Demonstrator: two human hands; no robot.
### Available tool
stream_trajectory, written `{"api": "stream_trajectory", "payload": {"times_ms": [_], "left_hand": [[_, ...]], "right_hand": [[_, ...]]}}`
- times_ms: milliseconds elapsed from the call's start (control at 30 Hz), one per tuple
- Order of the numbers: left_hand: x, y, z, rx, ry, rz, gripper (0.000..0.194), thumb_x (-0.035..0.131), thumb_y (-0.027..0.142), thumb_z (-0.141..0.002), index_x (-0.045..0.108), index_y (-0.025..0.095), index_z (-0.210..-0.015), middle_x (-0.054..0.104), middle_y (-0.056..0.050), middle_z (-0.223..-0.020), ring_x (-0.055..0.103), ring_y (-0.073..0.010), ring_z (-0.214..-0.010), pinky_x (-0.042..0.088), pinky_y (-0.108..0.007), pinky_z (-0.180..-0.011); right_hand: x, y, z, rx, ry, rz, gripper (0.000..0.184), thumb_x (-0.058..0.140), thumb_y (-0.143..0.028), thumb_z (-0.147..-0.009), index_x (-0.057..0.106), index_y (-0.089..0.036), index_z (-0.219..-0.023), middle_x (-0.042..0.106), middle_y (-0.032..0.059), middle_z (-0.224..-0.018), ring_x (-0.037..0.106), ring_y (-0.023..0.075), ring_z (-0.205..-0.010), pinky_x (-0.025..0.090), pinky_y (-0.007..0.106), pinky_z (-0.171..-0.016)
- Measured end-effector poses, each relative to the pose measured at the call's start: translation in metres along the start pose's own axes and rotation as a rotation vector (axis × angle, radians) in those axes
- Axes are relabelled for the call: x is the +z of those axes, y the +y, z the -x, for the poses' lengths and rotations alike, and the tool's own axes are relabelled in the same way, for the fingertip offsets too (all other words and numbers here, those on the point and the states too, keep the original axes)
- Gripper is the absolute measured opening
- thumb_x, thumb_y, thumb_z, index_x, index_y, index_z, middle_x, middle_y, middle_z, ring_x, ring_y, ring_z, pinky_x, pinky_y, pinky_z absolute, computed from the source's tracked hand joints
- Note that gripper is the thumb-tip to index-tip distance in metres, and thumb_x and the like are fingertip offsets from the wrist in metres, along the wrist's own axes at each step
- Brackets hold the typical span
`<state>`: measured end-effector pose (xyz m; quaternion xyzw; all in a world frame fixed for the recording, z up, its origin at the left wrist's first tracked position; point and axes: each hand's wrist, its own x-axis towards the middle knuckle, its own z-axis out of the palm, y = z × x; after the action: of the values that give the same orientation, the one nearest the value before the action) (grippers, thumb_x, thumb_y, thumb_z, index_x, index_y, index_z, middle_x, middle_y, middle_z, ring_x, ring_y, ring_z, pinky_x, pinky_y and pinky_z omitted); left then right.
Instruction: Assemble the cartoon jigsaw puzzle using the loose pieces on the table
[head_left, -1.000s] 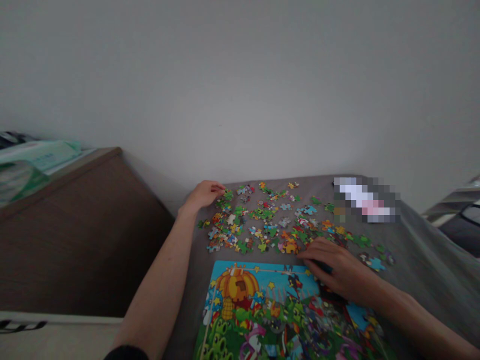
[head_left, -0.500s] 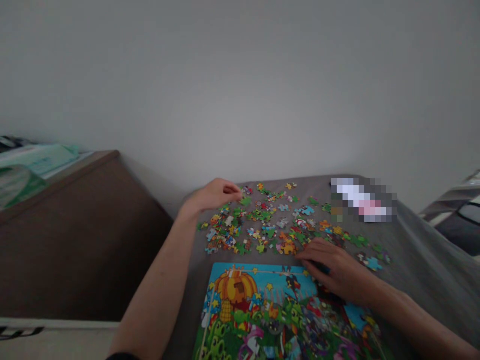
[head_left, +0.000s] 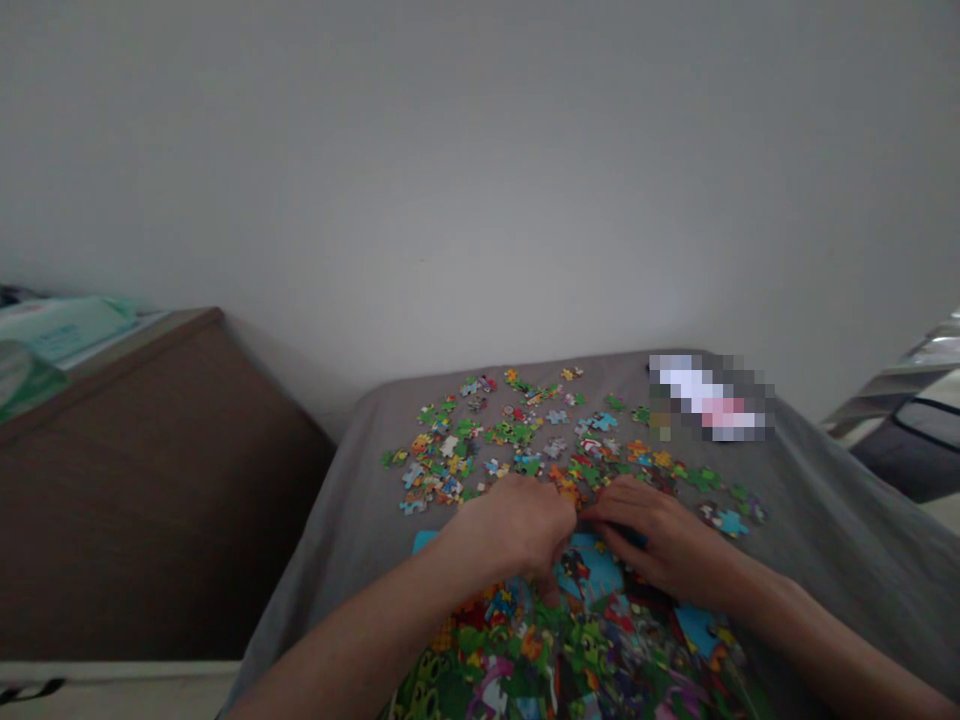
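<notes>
Okay, here's what you've got right now. Your left hand [head_left: 517, 528] is curled over with the knuckles up, and your right hand [head_left: 664, 540] sits just beside it, fingers stretched out toward it, so the two are nearly touching. Both are narrowed down around the same spot, but honestly I can't tell if either one is holding a piece, because the left fingertips are tucked out of sight. There's also a dark teal bit [head_left: 634, 537] under your right fingers, and it's too murky to say what that is.

The colourful jigsaw puzzle [head_left: 592, 650] lies right under and in front of both hands, with a patch of its blue sky [head_left: 589, 570] showing between them. Just past your fingertips, the loose puzzle pieces [head_left: 480, 440] are scattered in a wide spread, some almost touching your knuckles. All of this is on a gray cloth [head_left: 840, 520]. Further past your right hand there's a pixelated blurry patch [head_left: 709, 400] on the cloth, can't make that out. Well off to your left is a brown wooden panel [head_left: 150, 500].
</notes>
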<state>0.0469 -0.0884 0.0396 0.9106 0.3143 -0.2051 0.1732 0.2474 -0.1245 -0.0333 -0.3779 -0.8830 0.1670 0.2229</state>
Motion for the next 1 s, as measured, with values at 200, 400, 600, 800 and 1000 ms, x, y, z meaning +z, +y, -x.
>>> {"api": "stream_trajectory", "payload": {"times_ms": [200, 400, 600, 800, 1000], "left_hand": [[-0.016, -0.040, 0.003, -0.087, 0.099, 0.117, 0.031, 0.080, 0.048, -0.071, 0.072, 0.025, -0.090, 0.072, -0.005, -0.087, 0.066, -0.0241, -0.082, 0.051, -0.036, -0.072], [-0.009, -0.115, -0.015, -0.483, 0.579, 0.055, 0.054, 0.045, 0.048, -0.098, 0.049, 0.018, -0.143, 0.039, -0.015, -0.158, 0.042, -0.0321, -0.140, 0.038, -0.047, -0.111], [0.004, -0.152, -0.009, -0.514, 0.206, 0.081, 0.077, 0.034, 0.064, -0.096, 0.024, 0.019, -0.158, 0.015, -0.013, -0.165, 0.020, -0.0335, -0.152, 0.023, -0.058, -0.119], [0.004, -0.171, -0.002, -0.377, 0.323, 0.110, 0.064, 0.038, 0.065, -0.093, 0.049, 0.029, -0.146, 0.047, -0.006, -0.154, 0.043, -0.0314, -0.140, 0.037, -0.047, -0.113], [0.011, -0.189, -0.006, -0.368, 0.540, 0.101, 0.035, 0.042, 0.035, -0.095, 0.067, 0.029, -0.120, 0.054, -0.001, -0.148, 0.048, -0.0262, -0.136, 0.041, -0.043, -0.111]], "right_hand": [[0.001, 0.000, 0.001, 0.017, -0.007, 0.011, 0.023, 0.048, -0.019, -0.099, 0.070, -0.022, -0.104, 0.072, 0.0053, -0.098, 0.062, 0.0204, -0.095, 0.048, 0.038, -0.089], [0.001, 0.002, 0.001, 0.009, -0.012, 0.007, 0.023, 0.048, -0.018, -0.099, 0.070, -0.021, -0.106, 0.071, 0.0056, -0.100, 0.060, 0.0208, -0.096, 0.047, 0.038, -0.090], [0.001, 0.002, 0.001, 0.015, -0.024, -0.006, 0.024, 0.046, -0.019, -0.100, 0.069, -0.020, -0.108, 0.071, 0.0057, -0.099, 0.060, 0.0207, -0.096, 0.047, 0.039, -0.090], [0.003, 0.004, 0.002, 0.024, -0.023, 0.004, 0.024, 0.046, -0.018, -0.100, 0.069, -0.020, -0.107, 0.071, 0.0066, -0.102, 0.061, 0.0219, -0.098, 0.048, 0.040, -0.091], [0.002, 0.002, 0.001, 0.024, -0.014, -0.004, 0.025, 0.047, -0.018, -0.099, 0.070, -0.021, -0.108, 0.072, 0.0066, -0.102, 0.062, 0.0211, -0.098, 0.048, 0.038, -0.091]]}}
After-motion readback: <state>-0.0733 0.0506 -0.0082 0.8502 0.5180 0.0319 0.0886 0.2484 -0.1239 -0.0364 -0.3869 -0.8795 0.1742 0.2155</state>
